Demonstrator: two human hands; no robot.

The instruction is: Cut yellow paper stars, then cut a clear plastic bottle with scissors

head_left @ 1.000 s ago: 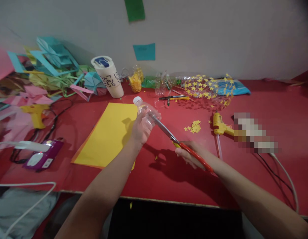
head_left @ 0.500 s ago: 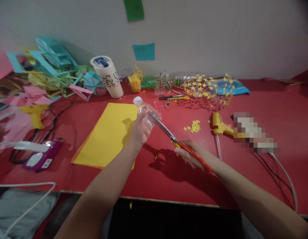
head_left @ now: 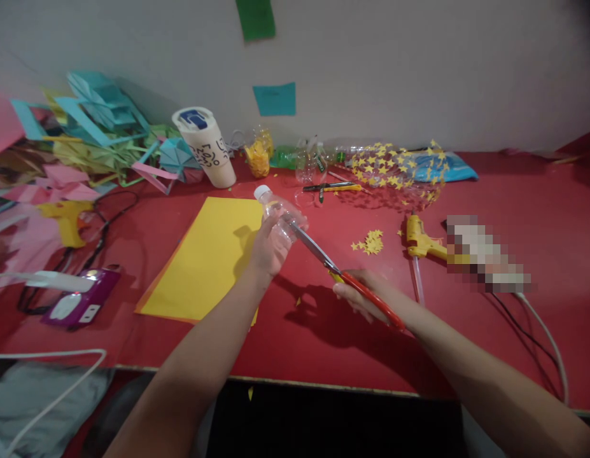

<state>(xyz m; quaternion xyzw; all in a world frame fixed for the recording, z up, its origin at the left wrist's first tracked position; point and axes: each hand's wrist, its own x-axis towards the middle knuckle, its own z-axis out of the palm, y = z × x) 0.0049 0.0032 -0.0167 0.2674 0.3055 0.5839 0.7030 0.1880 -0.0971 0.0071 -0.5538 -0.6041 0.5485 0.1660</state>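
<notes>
My left hand (head_left: 270, 248) is wrapped round a small clear plastic bottle (head_left: 281, 213) with a white cap, tilted up and to the left. Red-handled scissors (head_left: 366, 294) are in my right hand (head_left: 364, 296), and their blades reach to the bottle's side. Whether the blade tips are inside the plastic I cannot tell. Yellow paper sheets (head_left: 199, 261) lie on the red table (head_left: 295, 350) beside my left forearm. A small pile of yellow paper stars (head_left: 372, 242) lies beyond my right hand.
A yellow glue gun (head_left: 421, 240) lies at right, another (head_left: 68, 221) at left near a purple power strip (head_left: 82, 298). A white tumbler (head_left: 207, 149), a star-covered clear bottle (head_left: 385, 166) and folded paper shapes (head_left: 104, 108) stand along the back. Cables run at both sides.
</notes>
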